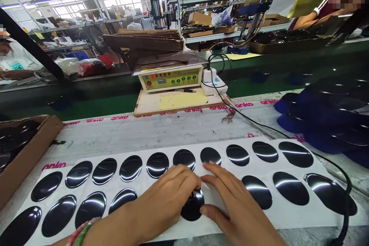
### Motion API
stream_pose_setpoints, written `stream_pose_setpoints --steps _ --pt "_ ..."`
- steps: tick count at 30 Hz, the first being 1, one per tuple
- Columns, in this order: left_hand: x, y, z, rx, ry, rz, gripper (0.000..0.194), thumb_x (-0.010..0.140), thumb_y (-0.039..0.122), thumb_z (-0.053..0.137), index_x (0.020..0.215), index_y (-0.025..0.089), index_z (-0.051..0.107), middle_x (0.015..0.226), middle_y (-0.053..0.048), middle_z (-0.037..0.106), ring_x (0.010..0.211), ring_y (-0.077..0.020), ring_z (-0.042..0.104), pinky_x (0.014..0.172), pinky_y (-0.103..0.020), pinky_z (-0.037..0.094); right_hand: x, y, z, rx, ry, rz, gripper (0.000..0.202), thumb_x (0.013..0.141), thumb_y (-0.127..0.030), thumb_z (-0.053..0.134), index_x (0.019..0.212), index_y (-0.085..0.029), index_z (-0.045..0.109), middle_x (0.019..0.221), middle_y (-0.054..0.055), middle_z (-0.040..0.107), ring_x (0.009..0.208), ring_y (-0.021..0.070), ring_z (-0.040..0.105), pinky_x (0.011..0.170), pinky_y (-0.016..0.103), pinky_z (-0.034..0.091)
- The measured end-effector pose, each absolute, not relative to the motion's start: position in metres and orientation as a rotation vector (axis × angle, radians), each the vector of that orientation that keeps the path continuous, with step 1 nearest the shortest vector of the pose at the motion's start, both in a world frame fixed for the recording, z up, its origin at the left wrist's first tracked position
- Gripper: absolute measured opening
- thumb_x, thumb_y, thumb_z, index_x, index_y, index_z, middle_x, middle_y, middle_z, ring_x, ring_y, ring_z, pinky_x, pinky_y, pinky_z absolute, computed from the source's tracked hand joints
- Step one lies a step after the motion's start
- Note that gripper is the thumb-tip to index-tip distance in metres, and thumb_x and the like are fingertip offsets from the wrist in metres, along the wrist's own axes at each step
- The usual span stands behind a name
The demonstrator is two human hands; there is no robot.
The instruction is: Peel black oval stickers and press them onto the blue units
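White backing sheets (pixel 161 215) lie before me with rows of glossy black oval discs (pixel 131 168). My left hand (pixel 170 196) is closed, its fingers curled down over one black disc (pixel 192 211) in the front row. Something small and dark shows under the fingertips, but I cannot make out what it is. My right hand (pixel 233 200) rests on the sheet just to the right, fingers stretched and apart. Its thumb is at the edge of that same disc, and its fingertips lie below a back-row disc (pixel 210 155).
A control box (pixel 173 78) with lit buttons stands on a board at the back. A black cable (pixel 259 123) crosses the right side. Stacked dark blue and black pieces (pixel 331 111) sit at right; a cardboard box (pixel 34 150) stands at left. Other people are in the background.
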State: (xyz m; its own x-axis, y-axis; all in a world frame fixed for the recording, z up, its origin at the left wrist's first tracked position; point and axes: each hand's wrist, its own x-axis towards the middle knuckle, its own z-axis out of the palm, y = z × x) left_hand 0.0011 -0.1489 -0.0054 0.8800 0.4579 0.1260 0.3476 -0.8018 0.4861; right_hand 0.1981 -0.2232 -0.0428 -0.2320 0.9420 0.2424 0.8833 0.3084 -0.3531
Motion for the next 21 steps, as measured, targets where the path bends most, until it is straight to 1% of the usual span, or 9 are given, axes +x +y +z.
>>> stream_pose_setpoints --steps 2,4,6,7,9,11,13,18,21 --pt "0.003 -0.149 -0.002 2.627 0.59 0.234 0.045 0.062 -0.011 0.038 0.095 0.019 0.044 0.095 -0.004 0.057 0.088 -0.0188 0.052 0.077 -0.03 0.049 0.197 -0.223 -0.041 -1.628 -2.171 0.21 0.035 0.083 -0.033 0.063 0.117 -0.025 0.058 0.139 0.006 0.05 0.124 0.0259 0.051 0.093 0.042 0.053" --pt "0.003 -0.151 -0.001 2.697 0.591 0.183 0.047 0.064 -0.01 0.038 0.1 0.019 0.045 0.101 -0.006 0.058 0.091 -0.0208 0.051 0.078 -0.032 0.049 0.196 -0.222 -0.04 -1.611 -2.178 0.205 0.038 0.082 -0.031 0.065 0.118 -0.024 0.058 0.138 0.007 0.052 0.123 0.0266 0.052 0.091 0.043 0.053" --pt "0.002 -0.155 -0.002 2.797 0.594 0.187 0.045 0.074 -0.007 0.039 0.112 0.016 0.045 0.117 -0.011 0.057 0.105 -0.0252 0.051 0.086 -0.039 0.049 0.196 -0.222 -0.04 -1.602 -2.171 0.193 0.039 0.081 -0.029 0.065 0.119 -0.024 0.057 0.136 0.007 0.053 0.121 0.0269 0.053 0.091 0.043 0.053" --pt "0.001 -0.157 -0.003 2.856 0.577 0.214 0.041 0.08 -0.004 0.038 0.116 0.014 0.044 0.124 -0.014 0.055 0.112 -0.0275 0.049 0.089 -0.042 0.047 0.196 -0.222 -0.04 -1.595 -2.172 0.194 0.039 0.081 -0.029 0.065 0.119 -0.025 0.057 0.136 0.007 0.053 0.121 0.0267 0.053 0.091 0.043 0.053" --pt "0.0 -0.16 -0.003 2.966 0.502 0.295 0.028 0.089 0.004 0.037 0.114 0.011 0.047 0.126 -0.018 0.056 0.121 -0.0296 0.046 0.093 -0.043 0.046 0.197 -0.223 -0.043 -1.578 -2.17 0.192 0.035 0.083 -0.028 0.064 0.117 -0.026 0.057 0.138 0.007 0.052 0.123 0.0263 0.052 0.091 0.043 0.052" --pt "0.0 -0.16 -0.004 3.016 0.429 0.418 0.02 0.093 0.006 0.036 0.103 0.011 0.052 0.115 -0.017 0.063 0.115 -0.027 0.053 0.089 -0.038 0.047 0.198 -0.224 -0.046 -1.578 -2.162 0.187 0.033 0.084 -0.027 0.062 0.116 -0.026 0.056 0.139 0.007 0.051 0.124 0.0259 0.051 0.092 0.044 0.052" --pt "0.001 -0.158 -0.005 2.994 0.39 0.53 0.018 0.093 0.006 0.037 0.098 0.011 0.053 0.106 -0.015 0.066 0.107 -0.0242 0.058 0.087 -0.035 0.048 0.199 -0.225 -0.048 -1.589 -2.16 0.191 0.034 0.083 -0.026 0.062 0.116 -0.024 0.056 0.139 0.007 0.051 0.124 0.0256 0.051 0.093 0.044 0.052" --pt "-0.007 -0.154 -0.012 2.811 0.295 0.511 0.018 0.091 0.002 0.036 0.094 0.014 0.049 0.09 -0.01 0.063 0.091 -0.0196 0.058 0.084 -0.034 0.047 0.2 -0.224 -0.047 -1.615 -2.184 0.197 0.037 0.082 -0.028 0.063 0.119 -0.023 0.056 0.139 0.008 0.051 0.124 0.0253 0.051 0.094 0.042 0.051" --pt "-0.017 -0.159 -0.014 2.556 0.4 0.56 0.006 0.091 0.014 0.046 0.089 0.019 0.043 0.085 -0.006 0.059 0.082 -0.017 0.057 0.076 -0.031 0.048 0.199 -0.222 -0.045 -1.621 -2.204 0.165 0.042 0.081 -0.032 0.066 0.121 -0.024 0.057 0.138 0.008 0.051 0.123 0.0265 0.052 0.092 0.043 0.052"
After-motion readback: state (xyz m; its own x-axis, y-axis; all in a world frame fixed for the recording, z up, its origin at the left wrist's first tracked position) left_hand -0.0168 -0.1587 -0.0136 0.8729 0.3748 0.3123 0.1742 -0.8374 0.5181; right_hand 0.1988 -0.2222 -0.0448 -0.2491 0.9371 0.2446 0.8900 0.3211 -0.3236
